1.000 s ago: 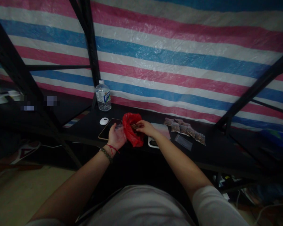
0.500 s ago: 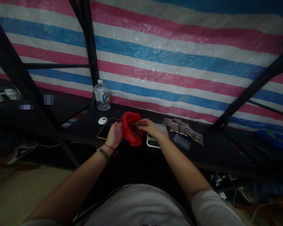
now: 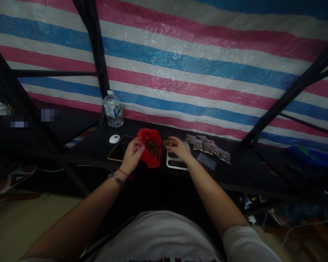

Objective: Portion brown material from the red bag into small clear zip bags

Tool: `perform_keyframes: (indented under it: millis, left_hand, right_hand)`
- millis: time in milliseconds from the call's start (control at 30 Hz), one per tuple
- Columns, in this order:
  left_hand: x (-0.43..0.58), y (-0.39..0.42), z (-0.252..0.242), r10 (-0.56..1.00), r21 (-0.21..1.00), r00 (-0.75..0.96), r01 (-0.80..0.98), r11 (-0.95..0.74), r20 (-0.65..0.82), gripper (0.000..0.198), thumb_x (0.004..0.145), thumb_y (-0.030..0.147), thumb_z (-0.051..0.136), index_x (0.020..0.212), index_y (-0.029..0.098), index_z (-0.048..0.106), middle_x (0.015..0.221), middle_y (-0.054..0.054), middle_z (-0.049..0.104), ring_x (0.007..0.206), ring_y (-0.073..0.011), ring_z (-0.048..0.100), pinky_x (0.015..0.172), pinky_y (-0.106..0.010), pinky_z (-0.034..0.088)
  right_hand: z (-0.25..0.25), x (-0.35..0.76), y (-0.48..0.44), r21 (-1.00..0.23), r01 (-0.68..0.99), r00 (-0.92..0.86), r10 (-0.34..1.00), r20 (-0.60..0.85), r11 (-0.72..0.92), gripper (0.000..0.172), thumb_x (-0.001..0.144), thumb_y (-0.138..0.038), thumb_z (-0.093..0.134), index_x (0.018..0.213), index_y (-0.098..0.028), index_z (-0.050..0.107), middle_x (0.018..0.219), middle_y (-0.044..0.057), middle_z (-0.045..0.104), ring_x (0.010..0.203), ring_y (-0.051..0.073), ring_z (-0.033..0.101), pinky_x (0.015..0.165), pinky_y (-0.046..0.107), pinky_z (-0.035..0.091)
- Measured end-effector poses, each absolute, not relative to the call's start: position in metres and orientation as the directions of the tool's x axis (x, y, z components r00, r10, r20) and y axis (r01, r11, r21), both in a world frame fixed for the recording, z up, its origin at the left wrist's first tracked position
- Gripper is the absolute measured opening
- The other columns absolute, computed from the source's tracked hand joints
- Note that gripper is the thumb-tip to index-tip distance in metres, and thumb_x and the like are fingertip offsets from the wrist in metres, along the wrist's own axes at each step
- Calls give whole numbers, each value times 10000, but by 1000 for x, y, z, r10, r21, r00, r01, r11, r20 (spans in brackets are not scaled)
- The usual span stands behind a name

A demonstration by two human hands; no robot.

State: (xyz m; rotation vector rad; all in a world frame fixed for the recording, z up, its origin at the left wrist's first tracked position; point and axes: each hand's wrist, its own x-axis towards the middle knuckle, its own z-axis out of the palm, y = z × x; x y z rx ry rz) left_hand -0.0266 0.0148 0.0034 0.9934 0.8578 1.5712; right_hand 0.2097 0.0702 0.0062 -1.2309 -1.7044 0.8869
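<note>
My left hand (image 3: 133, 153) is closed on a small clear plastic piece (image 3: 138, 146) at the left edge of an open red plastic bag (image 3: 146, 158). Whether this piece is a cup or a lid I cannot tell. Small brown pieces (image 3: 152, 148) fill the bottom of the bag. To the right of the bag, my right hand (image 3: 179, 148) grips a small clear cup (image 3: 166, 142) with brown pieces in it. Under that hand lies a white digital scale (image 3: 177, 164), partly covered by the hand and wrist.
Several filled small clear bags (image 3: 207, 147) lie right of the scale, near a flat clear bag (image 3: 206, 161). A tablet (image 3: 116, 151), a white mouse (image 3: 114, 139) and a clear bottle (image 3: 114, 111) stand left. Black frame posts (image 3: 98, 54) rise before a striped sheet (image 3: 180, 72).
My right hand has drawn the cup out of the red bag to its right side, by the scale. My left hand has turned and moved over the bag's left edge. The view has shifted slightly.
</note>
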Motion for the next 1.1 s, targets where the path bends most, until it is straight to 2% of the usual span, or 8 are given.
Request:
perform_keyframes:
  millis: [200, 367, 467, 567, 700, 833, 967, 1100]
  left_hand:
    - [-17, -12, 18, 888, 888, 66, 35, -459, 456, 321, 643, 167, 743, 955, 192, 672, 1013, -71, 652, 998, -253, 569, 976, -326, 380]
    - [-1, -30, 21, 855, 857, 251, 138, -496, 455, 391, 642, 229, 761, 1014, 204, 644, 917, -53, 666, 825, -232, 608, 830, -326, 453]
    - [7, -36, 21, 867, 879, 274, 123, -461, 417, 460, 585, 238, 803, 1021, 204, 664, 909, -54, 669, 811, -240, 607, 835, -341, 456]
    - [11, -39, 21, 876, 890, 279, 124, -438, 392, 506, 543, 216, 824, 1028, 206, 680, 955, -67, 669, 881, -274, 599, 921, -380, 425]
    - [14, -40, 18, 892, 913, 238, 45, -405, 383, 533, 503, 157, 828, 1017, 212, 698, 1039, -86, 654, 1036, -328, 549, 1046, -418, 327]
    - [17, -43, 17, 869, 899, 291, 61, -434, 400, 502, 531, 153, 813, 1015, 220, 699, 1009, -89, 653, 1074, -339, 536, 1058, -423, 311]
    - [18, -47, 21, 798, 828, 432, 177, -533, 421, 429, 594, 243, 791, 1012, 234, 694, 989, -96, 659, 1011, -332, 558, 1023, -433, 333]
    - [11, -44, 29, 731, 778, 577, 243, -579, 364, 412, 604, 281, 770, 1008, 246, 693, 936, -85, 673, 902, -302, 589, 952, -403, 393]
  right_hand:
    - [-6, 252, 68, -737, 602, -16, 928, 373, 306, 430, 719, -295, 700, 1120, -185, 591, 1071, 74, 682, 1026, 194, 633, 943, 363, 454]
    - [-17, 272, 66, -646, 735, 58, 930, 363, 207, 446, 711, -312, 702, 1121, -175, 592, 1090, 96, 667, 1061, 240, 604, 967, 429, 425]
    - [-9, 270, 55, -575, 777, 68, 874, 482, 256, 562, 677, -316, 732, 1194, -178, 560, 1228, 116, 594, 1202, 281, 492, 1054, 488, 327]
    - [8, 258, 31, -584, 722, 25, 829, 559, 372, 484, 734, -306, 685, 1184, -172, 568, 1230, 121, 578, 1201, 272, 477, 1057, 469, 329]
    - [29, 233, -13, -756, 440, -276, 874, 400, 485, 246, 834, -313, 584, 1054, -211, 629, 1100, 69, 625, 996, 190, 595, 885, 339, 473]
    - [39, 213, -46, -787, 352, -507, 810, 295, 507, 155, 877, -260, 536, 912, -202, 676, 930, 30, 663, 889, 154, 606, 824, 280, 463]
    - [33, 204, -55, -797, 393, -522, 825, 218, 459, 173, 847, -178, 538, 730, -177, 666, 725, -2, 635, 710, 126, 577, 681, 231, 436]
    - [18, 194, -57, -841, 409, -467, 873, 143, 356, 100, 756, -111, 603, 734, -177, 675, 715, -13, 652, 673, 124, 580, 630, 216, 421]
